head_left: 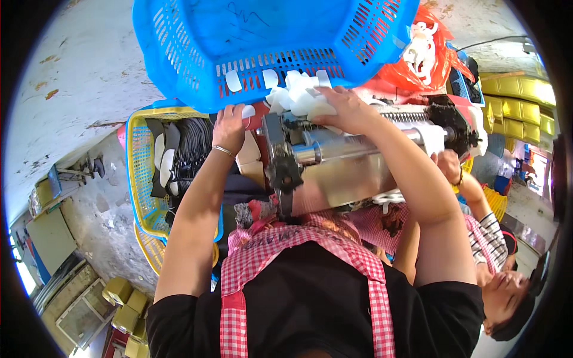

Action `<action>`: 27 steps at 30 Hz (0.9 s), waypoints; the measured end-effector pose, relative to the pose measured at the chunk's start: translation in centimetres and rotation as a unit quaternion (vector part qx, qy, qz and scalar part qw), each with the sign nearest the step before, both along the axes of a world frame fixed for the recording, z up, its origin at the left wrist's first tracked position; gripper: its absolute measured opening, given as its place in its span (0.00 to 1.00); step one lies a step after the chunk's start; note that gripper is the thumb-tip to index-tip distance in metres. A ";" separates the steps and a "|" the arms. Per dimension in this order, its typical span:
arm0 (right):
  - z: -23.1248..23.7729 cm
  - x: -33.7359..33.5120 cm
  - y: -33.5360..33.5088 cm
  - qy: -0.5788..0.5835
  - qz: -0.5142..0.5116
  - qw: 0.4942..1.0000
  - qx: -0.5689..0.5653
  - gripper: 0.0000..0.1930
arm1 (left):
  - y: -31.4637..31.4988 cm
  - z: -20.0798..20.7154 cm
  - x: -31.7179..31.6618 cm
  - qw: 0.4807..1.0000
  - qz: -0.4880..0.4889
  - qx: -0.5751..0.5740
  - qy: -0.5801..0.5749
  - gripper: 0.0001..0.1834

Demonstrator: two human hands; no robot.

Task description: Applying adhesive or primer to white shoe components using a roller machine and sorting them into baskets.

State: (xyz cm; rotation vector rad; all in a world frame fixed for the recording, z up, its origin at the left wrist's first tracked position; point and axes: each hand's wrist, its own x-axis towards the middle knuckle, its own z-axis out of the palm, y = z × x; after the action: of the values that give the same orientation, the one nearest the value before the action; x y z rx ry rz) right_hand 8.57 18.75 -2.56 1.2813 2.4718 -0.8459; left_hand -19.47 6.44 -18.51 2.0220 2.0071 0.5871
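Left hand (pixel 228 132): half-curled by the blue basket (pixel 274 42); hold unclear
Right hand (pixel 349 110): thumb and fingers parted at heaped white pieces (pixel 295 95), basket's near edge; hold unclear
Roller machine (pixel 340 147): partly behind right forearm (pixel 412 170)
Yellow crate (pixel 146 197): left, black pieces (pixel 194 149) inside (co-worker (pixel 489 232) at right)

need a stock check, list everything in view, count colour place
blue basket: one, blue, top
white pieces: many, white, top centre
roller machine: one, silver, centre
yellow baskets: two, yellow, left
dark pieces: many, black, yellow basket
red bag: one, red, upper right
bundles: several, yellow, right
boxes: several, yellowish, lower left
co-worker: one, striped sleeve, right
apron: one, checked red, bottom
left hand: one, bare, beside white pieces
right hand: one, bare, at white pieces
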 end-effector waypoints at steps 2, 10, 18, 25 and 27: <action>-1.4 0.1 2.0 0.041 0.016 0.998 -0.044 0.33 | 0.4 -0.6 0.1 1.000 0.011 -0.016 0.011 0.16; -6.7 1.1 10.2 0.054 -0.157 0.959 -0.231 0.35 | 4.0 0.9 -2.1 0.991 0.039 0.094 -0.089 0.07; -7.2 1.3 10.4 -0.028 -0.191 0.930 -0.313 0.53 | 9.3 0.6 0.5 0.977 0.029 -0.070 -0.201 0.33; -10.8 -1.4 8.9 0.053 -0.061 0.979 -0.186 0.61 | 10.9 3.5 5.1 0.969 -0.025 -0.207 -0.131 0.74; -11.1 -3.1 8.7 0.054 -0.065 0.972 -0.218 0.60 | 11.0 3.7 5.9 0.968 -0.007 -0.234 -0.088 0.78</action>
State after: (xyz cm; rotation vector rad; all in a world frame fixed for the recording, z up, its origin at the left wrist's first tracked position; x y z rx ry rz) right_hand 5.44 27.46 -13.63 1.2676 2.1190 -1.4296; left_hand -13.56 17.40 -14.82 1.6387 1.8144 0.2457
